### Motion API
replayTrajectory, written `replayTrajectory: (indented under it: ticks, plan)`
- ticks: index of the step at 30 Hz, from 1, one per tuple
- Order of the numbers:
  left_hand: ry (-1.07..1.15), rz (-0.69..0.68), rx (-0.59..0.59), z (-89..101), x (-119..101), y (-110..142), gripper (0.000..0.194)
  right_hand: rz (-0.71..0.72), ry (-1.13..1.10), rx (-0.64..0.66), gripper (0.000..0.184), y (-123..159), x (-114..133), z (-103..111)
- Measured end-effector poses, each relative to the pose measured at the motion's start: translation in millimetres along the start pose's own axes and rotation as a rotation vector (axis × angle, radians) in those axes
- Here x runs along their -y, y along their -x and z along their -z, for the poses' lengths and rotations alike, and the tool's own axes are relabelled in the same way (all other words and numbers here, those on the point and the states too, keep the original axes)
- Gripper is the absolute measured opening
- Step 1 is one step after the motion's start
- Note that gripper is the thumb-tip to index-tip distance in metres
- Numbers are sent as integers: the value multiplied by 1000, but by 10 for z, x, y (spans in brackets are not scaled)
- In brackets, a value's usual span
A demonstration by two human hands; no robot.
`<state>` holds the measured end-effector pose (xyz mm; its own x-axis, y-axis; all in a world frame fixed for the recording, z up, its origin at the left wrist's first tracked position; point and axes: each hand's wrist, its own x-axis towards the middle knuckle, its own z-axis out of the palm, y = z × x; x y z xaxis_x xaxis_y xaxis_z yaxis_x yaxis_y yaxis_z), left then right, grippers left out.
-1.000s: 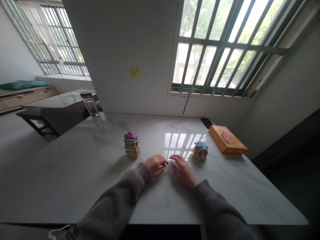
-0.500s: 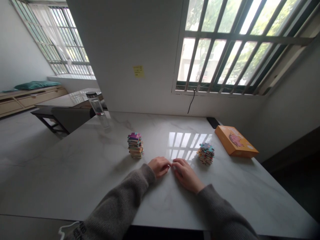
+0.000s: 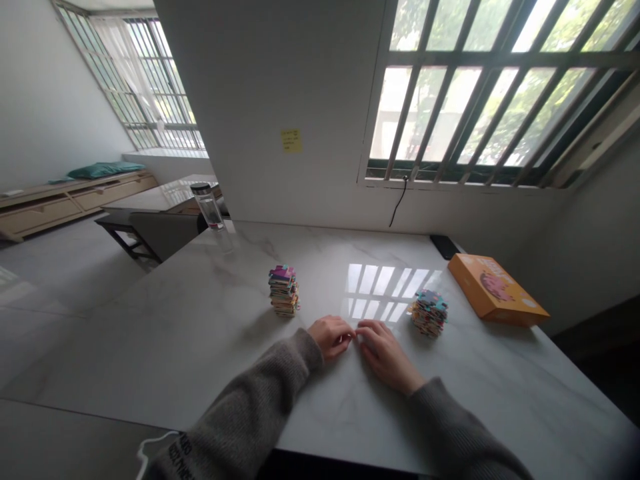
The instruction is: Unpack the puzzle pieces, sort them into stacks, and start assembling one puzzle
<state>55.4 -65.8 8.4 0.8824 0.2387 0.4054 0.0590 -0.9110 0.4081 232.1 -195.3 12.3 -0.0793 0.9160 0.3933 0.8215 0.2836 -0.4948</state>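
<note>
A stack of jigsaw puzzle pieces [image 3: 283, 291] stands upright ahead and left of the left hand [image 3: 331, 337], and a squatter stack [image 3: 429, 313] sits just right of the right hand [image 3: 387, 357]; each stack is nearer its own hand. Both hands rest on the marble surface [image 3: 175, 333], loosely curled and holding nothing, fingertips almost meeting between them. The stacks' long axes run vertically, away from the surface's near edge. Beyond the right stack, an orange box [image 3: 497, 290] lies flat near the right edge.
</note>
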Motion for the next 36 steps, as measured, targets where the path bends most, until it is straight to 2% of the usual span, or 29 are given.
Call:
replayTrajectory:
  ticks: [6,12,19,23,25,26,27,29,31,32,33,34,36]
  plan:
    - [3,29,14,19,-20,-2,19,-78,-101,-21,24,-79,-27,85]
    - [-33,22,47,-5,-26,-1,16,-172,-185,-78,21,-88,-114,72]
    - [-180,-142,61,8,-195,-63,15,-214,-203,-125,25,-68,-149,25]
    - [-236,-224,-30,134,-311,-1,21,-168,-156,-122,25,-49,-152,2]
    - [-235,-244,-156,257,-321,117,23,-135,-127,-127,26,-43,-147,-7]
    - [-234,-240,-259,332,-307,191,23,-122,-109,-131,26,-42,-143,-13]
    - [-236,-220,-406,414,-277,268,21,-111,-90,-134,27,-45,-138,-22]
    - [-249,-90,-778,593,-160,406,18,-88,-49,-141,30,-70,-118,-53]
    - [-210,63,-1152,769,44,505,30,-49,-25,-142,34,-135,-69,-99]
    - [-175,109,-1273,845,174,541,40,-24,-26,-142,35,-189,-29,-126]
    - [-122,153,-1331,907,312,572,47,0,-35,-145,37,-258,24,-152]
    - [-39,220,-1336,950,451,599,52,22,-50,-151,38,-342,89,-176]
    - [168,391,-1286,974,687,649,50,57,-89,-172,40,-550,244,-213]
